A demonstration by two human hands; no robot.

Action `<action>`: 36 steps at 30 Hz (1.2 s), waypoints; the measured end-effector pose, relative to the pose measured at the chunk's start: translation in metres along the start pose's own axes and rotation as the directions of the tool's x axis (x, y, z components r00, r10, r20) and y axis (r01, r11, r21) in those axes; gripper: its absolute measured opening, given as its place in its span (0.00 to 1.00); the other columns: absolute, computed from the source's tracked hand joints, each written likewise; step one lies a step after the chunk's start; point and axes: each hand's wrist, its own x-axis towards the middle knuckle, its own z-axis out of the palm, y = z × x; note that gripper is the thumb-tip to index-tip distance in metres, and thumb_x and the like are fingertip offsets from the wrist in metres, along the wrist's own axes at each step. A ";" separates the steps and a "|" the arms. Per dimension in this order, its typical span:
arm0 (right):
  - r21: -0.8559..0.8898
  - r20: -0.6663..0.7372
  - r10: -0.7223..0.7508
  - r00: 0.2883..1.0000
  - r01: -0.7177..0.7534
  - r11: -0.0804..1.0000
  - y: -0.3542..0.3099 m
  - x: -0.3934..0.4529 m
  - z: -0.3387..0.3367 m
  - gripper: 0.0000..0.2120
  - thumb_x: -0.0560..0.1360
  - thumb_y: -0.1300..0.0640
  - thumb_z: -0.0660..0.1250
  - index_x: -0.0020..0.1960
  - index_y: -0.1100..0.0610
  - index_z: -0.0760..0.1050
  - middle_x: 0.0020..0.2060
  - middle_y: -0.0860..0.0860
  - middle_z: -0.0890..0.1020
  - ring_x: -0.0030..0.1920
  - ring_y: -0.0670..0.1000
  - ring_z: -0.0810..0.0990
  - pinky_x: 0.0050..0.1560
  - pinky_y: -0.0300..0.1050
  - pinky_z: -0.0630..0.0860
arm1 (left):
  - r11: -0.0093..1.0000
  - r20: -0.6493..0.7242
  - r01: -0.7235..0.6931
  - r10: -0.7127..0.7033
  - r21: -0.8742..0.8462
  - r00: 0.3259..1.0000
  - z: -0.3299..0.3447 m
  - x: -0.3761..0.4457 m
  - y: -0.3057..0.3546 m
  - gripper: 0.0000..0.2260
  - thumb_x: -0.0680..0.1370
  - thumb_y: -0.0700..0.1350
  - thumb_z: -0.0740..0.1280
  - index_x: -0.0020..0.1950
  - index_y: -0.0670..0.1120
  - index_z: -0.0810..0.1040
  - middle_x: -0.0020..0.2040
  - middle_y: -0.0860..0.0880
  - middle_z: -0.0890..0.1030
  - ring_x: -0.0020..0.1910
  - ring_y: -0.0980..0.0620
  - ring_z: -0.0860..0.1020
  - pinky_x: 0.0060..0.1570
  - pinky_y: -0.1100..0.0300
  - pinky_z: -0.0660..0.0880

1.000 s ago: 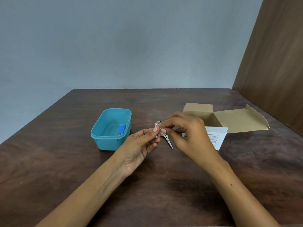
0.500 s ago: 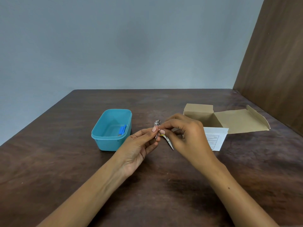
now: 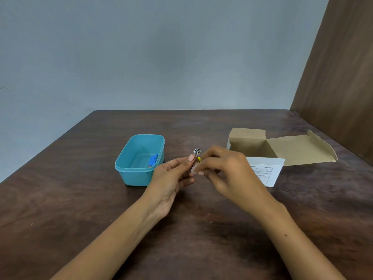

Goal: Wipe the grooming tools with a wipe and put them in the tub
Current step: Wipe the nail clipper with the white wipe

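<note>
Two hands' fingers pinch one nail clipper (image 3: 196, 158) beside one tub (image 3: 129, 174).

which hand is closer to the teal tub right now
Left. The left hand sits just beside the teal tub, at its near right corner. The right hand is farther right, nearer the cardboard box.

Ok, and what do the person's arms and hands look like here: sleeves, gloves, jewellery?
Both forearms are bare, with no sleeves in view. The left hand and right hand wear no gloves, and no rings, watch or bracelets show. The fingernails look pale and unpainted.
</note>
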 end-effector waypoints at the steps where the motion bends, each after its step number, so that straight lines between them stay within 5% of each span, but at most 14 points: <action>1: 0.054 -0.074 0.060 0.995 -0.056 0.997 0.000 0.001 -0.001 0.06 0.71 0.63 0.70 0.43 0.54 0.83 0.39 0.47 0.80 0.38 0.42 0.77 0.37 0.34 0.74 | 0.999 -0.008 -0.032 0.032 0.012 0.999 0.000 0.000 0.000 0.06 0.71 0.45 0.70 0.41 0.42 0.82 0.32 0.51 0.81 0.30 0.59 0.76 0.31 0.68 0.77; 4: 0.157 -0.269 0.243 0.932 -0.206 0.966 0.001 0.001 -0.003 0.05 0.70 0.65 0.72 0.42 0.56 0.83 0.38 0.47 0.82 0.39 0.43 0.79 0.38 0.27 0.72 | 0.997 0.020 -0.074 0.074 0.020 0.997 0.001 -0.001 0.002 0.08 0.73 0.43 0.69 0.46 0.38 0.82 0.34 0.51 0.82 0.30 0.58 0.76 0.31 0.67 0.77; 7: 0.209 -0.287 0.342 0.895 -0.290 0.934 0.001 0.001 0.001 0.06 0.70 0.66 0.72 0.43 0.56 0.83 0.39 0.48 0.84 0.40 0.43 0.81 0.40 0.31 0.77 | 0.999 0.088 -0.046 0.046 0.001 0.995 0.003 -0.003 0.003 0.11 0.72 0.45 0.68 0.49 0.38 0.81 0.35 0.50 0.82 0.31 0.59 0.77 0.32 0.67 0.77; 13: 0.220 -0.269 0.346 0.899 -0.293 0.931 -0.004 0.002 0.005 0.06 0.71 0.66 0.72 0.43 0.57 0.83 0.39 0.47 0.85 0.41 0.42 0.81 0.39 0.27 0.74 | 0.995 0.152 -0.038 0.024 0.094 0.988 0.004 -0.007 0.004 0.09 0.77 0.43 0.64 0.49 0.41 0.83 0.39 0.47 0.84 0.34 0.57 0.80 0.33 0.65 0.78; 18: 0.173 -0.260 0.338 0.904 -0.301 0.938 -0.007 0.002 0.009 0.05 0.70 0.64 0.73 0.42 0.55 0.83 0.38 0.47 0.85 0.37 0.43 0.81 0.37 0.33 0.76 | 0.983 0.141 -0.084 0.061 0.162 0.988 0.002 -0.008 0.005 0.09 0.77 0.42 0.66 0.51 0.41 0.83 0.46 0.43 0.84 0.37 0.56 0.79 0.35 0.65 0.78; 29: 0.165 -0.157 0.352 0.923 -0.327 0.931 -0.008 0.002 0.008 0.06 0.70 0.61 0.73 0.42 0.51 0.82 0.38 0.45 0.82 0.39 0.44 0.79 0.36 0.34 0.72 | 0.997 0.124 -0.054 0.047 0.058 0.991 -0.006 -0.002 0.005 0.10 0.72 0.40 0.68 0.51 0.38 0.82 0.36 0.48 0.83 0.34 0.57 0.79 0.35 0.67 0.78; 36: 0.264 -0.218 0.416 0.883 -0.357 0.896 -0.010 0.004 0.008 0.04 0.70 0.62 0.73 0.42 0.53 0.83 0.37 0.46 0.83 0.40 0.42 0.79 0.34 0.26 0.68 | 0.998 0.134 -0.057 0.054 0.019 0.990 -0.002 -0.002 0.005 0.12 0.72 0.41 0.68 0.52 0.38 0.82 0.35 0.49 0.82 0.32 0.58 0.79 0.34 0.67 0.78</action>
